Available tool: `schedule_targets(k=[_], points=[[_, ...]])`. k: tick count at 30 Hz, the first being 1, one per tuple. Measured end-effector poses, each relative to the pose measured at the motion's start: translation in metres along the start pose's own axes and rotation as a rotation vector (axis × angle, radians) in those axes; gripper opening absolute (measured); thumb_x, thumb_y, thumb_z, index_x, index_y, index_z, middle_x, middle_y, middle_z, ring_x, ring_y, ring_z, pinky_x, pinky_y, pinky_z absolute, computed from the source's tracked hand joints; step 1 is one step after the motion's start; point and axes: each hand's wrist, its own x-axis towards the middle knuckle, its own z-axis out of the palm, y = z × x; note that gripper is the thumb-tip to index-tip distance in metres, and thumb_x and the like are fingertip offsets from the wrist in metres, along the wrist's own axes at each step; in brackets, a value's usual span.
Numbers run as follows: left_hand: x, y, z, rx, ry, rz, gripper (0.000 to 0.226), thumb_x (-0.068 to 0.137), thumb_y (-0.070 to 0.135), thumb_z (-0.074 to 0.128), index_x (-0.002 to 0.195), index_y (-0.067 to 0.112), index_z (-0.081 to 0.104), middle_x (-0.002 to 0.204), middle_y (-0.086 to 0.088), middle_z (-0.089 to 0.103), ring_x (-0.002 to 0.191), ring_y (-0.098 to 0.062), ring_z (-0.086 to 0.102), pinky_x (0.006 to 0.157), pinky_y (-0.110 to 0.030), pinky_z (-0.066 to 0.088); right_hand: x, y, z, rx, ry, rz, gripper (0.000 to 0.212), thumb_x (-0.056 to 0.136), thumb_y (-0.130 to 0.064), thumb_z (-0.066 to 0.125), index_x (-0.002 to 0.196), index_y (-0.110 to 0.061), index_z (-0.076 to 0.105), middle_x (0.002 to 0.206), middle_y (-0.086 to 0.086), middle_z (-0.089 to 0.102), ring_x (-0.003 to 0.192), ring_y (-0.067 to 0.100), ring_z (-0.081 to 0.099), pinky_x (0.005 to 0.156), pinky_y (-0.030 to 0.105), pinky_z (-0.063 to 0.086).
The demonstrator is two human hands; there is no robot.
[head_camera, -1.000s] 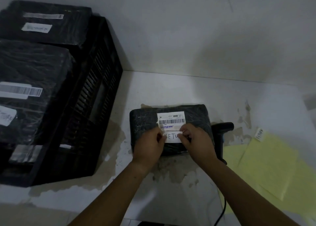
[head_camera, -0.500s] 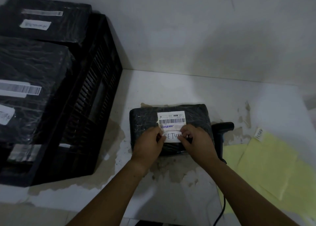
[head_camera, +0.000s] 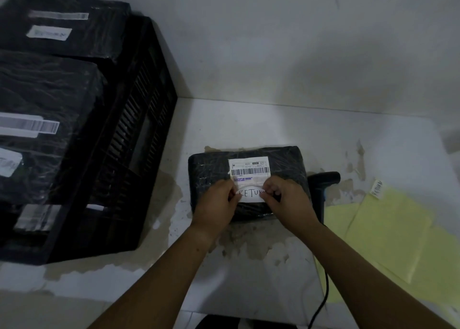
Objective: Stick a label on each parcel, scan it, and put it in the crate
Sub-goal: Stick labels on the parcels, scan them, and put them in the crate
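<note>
Black wrapped parcel lies flat on the white table, with a barcode label on its top face. The left hand and right hand each pinch one end of the handwritten RETURN label, just below the barcode label toward the parcel's 6 o'clock edge; its top edge seems lifted, but the dim view leaves that unsure. From the parcel, the black crate holding stacked parcels stands at 9 o'clock, the scanner is just beside it at 3 o'clock, and yellow sheets lie at 4 o'clock.

wall: grey-white, scuffed | surface: white, paint peeling in patches | light: dim
</note>
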Motion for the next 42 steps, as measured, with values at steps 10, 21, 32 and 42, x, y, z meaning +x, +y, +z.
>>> schedule_targets(k=[10, 21, 32, 42], points=[[-0.001, -0.004, 0.001, -0.04, 0.006, 0.028, 0.018, 0.095, 0.023, 0.069, 0.09, 0.021, 0.051, 0.105, 0.0, 0.061, 0.092, -0.013, 0.06, 0.075, -0.025, 0.052, -0.004, -0.001, 0.003, -0.059, 0.044, -0.053, 0.013, 0.085, -0.02, 0.073, 0.081, -0.019, 0.06, 0.081, -0.005, 0.062, 0.078, 0.013, 0.052, 0.066, 0.032, 0.046], [0.001, -0.008, 0.015, -0.012, 0.069, -0.402, 0.121, 0.077, 0.085, 0.053, 0.159, 0.029, -0.017, 0.165, -0.002, -0.031, 0.154, -0.037, -0.019, 0.118, -0.07, 0.007, -0.015, 0.002, 0.022, -0.274, 0.236, 0.224, 0.07, 0.093, -0.056, 0.046, 0.149, -0.016, 0.032, 0.161, 0.012, 0.018, 0.146, 0.034, 0.02, 0.116, 0.057, 0.022], [-0.003, -0.015, 0.036, 0.135, 0.2, -0.36, 0.112, 0.083, 0.082, 0.049, 0.161, 0.025, -0.007, 0.169, -0.01, -0.006, 0.144, -0.041, 0.025, 0.102, -0.06, 0.046, -0.007, 0.004, 0.044, -0.441, 0.252, 0.354, 0.075, 0.093, -0.065, 0.041, 0.154, -0.024, 0.026, 0.163, 0.016, 0.013, 0.147, 0.04, 0.018, 0.112, 0.059, 0.025], [-0.001, -0.017, 0.034, 0.038, 0.21, -0.378, 0.123, 0.071, 0.092, 0.051, 0.159, 0.031, -0.008, 0.169, -0.002, -0.003, 0.147, -0.038, 0.022, 0.104, -0.061, 0.045, -0.007, 0.003, 0.043, -0.357, 0.276, 0.373, 0.084, 0.084, -0.079, 0.037, 0.152, -0.032, 0.026, 0.165, 0.006, 0.011, 0.148, 0.032, 0.015, 0.113, 0.054, 0.023]])
